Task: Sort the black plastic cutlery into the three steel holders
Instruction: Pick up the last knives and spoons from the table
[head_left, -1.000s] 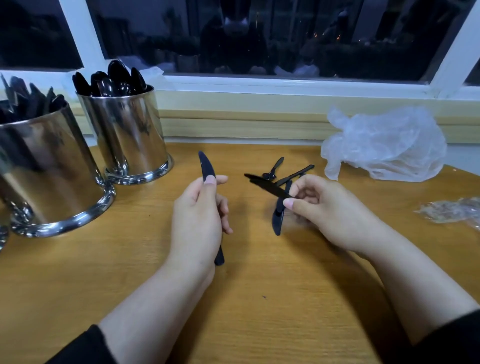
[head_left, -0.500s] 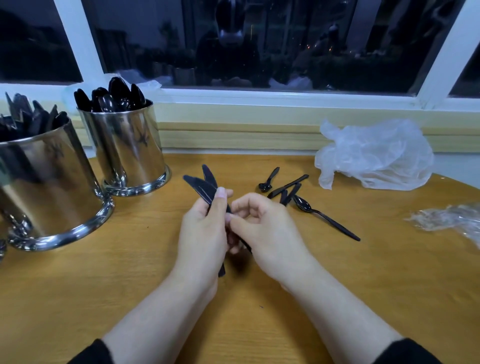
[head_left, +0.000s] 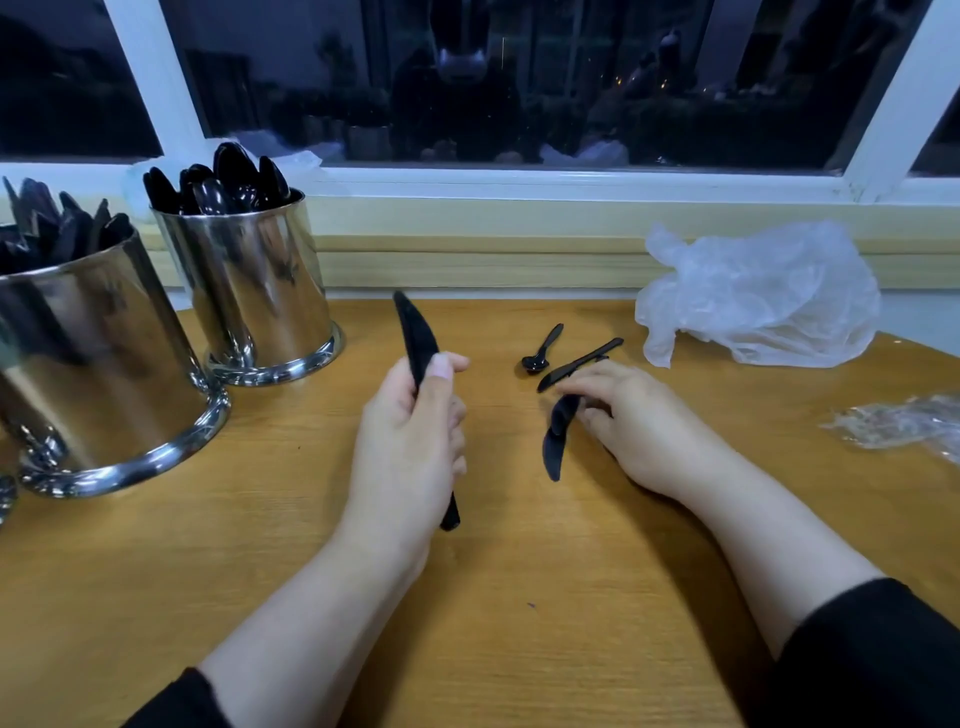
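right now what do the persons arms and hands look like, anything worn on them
Both hands are bare: no gloves, rings, watch or bracelets show on the left hand or the right hand. The forearms are uncovered, with black sleeves pushed up near the elbows: the left sleeve and the right sleeve. The fingernails look short and unpainted.

black long sleeves pushed up forearms; hands bare, no rings.

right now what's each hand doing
Left hand: grips black plastic knives.
Right hand: pinches a black knife on the table.
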